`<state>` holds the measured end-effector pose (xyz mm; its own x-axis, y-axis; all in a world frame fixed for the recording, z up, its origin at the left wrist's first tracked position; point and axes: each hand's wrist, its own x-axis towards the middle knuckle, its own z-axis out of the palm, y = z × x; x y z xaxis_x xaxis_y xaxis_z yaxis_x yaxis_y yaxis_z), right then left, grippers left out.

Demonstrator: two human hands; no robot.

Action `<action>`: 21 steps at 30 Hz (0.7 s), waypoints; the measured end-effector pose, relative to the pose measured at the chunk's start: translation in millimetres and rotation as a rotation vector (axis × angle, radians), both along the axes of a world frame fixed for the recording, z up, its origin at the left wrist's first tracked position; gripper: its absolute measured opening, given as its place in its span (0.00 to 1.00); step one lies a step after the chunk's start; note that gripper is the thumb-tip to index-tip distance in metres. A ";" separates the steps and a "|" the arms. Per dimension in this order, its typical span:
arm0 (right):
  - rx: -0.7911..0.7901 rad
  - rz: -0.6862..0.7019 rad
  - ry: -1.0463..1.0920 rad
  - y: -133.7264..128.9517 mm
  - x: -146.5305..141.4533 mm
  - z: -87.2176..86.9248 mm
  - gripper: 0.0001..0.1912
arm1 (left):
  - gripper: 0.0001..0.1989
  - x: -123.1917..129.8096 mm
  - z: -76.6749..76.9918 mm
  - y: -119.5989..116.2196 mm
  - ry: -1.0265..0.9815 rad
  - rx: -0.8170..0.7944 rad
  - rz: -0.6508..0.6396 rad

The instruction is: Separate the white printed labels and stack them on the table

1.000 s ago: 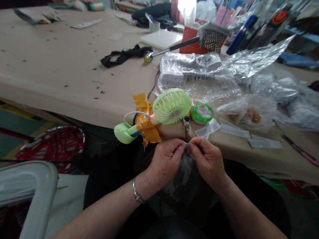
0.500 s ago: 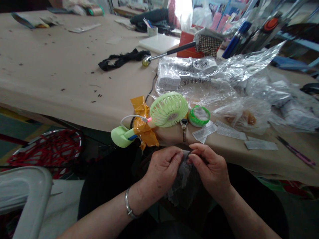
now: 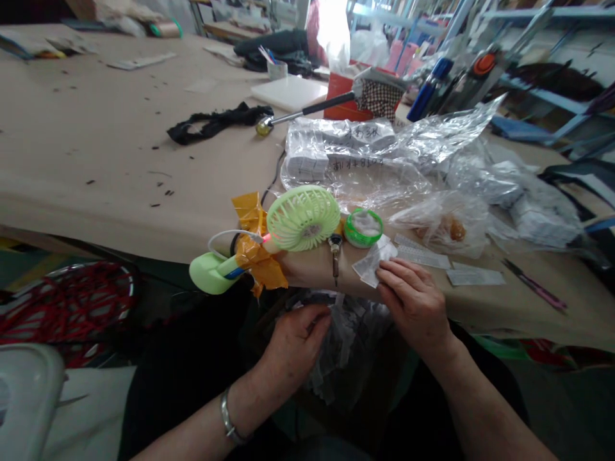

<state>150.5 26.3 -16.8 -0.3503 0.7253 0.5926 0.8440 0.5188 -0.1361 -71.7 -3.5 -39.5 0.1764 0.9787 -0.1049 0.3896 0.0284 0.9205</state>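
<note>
My left hand (image 3: 300, 339) hangs below the table edge with thumb and forefinger pinched together; what is between them, if anything, I cannot make out. Under and beside it is a heap of thin, pale, see-through scraps (image 3: 348, 333). My right hand (image 3: 418, 298) is at the table edge, its fingertips closed on a thin white slip (image 3: 372, 262). Between the hands, a small pointed metal-tipped tool (image 3: 336, 259) juts over the edge. A round green tub (image 3: 364, 228) with white fluffy stuff inside stands just beyond the slip.
A green fan (image 3: 303, 219) is fixed to the edge with orange tape (image 3: 262, 269). Printed strips (image 3: 475, 274) and purple-handled tweezers or snips (image 3: 535, 285) lie to the right. Behind are clear plastic bags (image 3: 379, 176) of paper bundles and a long-handled tool (image 3: 307, 110).
My hands, earlier together over the pale scraps, are now apart. The right has moved up to the slip on the table; the left has dropped slightly. The whole view has shifted.
</note>
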 end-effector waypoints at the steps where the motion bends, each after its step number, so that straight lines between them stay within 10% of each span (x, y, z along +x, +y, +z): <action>1: 0.010 0.019 0.036 -0.1 1.3 -1.3 0.10 | 0.08 3.1 1.6 0.3 -0.031 -0.024 -0.006; 13: 0.002 0.265 0.207 -40.5 -3.3 11.8 0.09 | 0.14 61.5 35.9 7.8 -1.069 -0.832 -0.023; 17: -0.027 0.240 0.156 -48.5 4.4 11.1 0.12 | 0.08 73.4 36.6 10.6 -1.093 -0.825 0.047; 21: -0.063 -0.077 0.023 -26.8 27.5 14.2 0.22 | 0.06 75.7 36.5 10.3 -0.884 -0.822 0.064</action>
<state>178.1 -0.5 -2.7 -0.2789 0.7856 0.5524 0.8771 0.4425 -0.1865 4.0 6.8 -3.0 0.4555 0.6862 -0.5672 -0.3892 0.7265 0.5664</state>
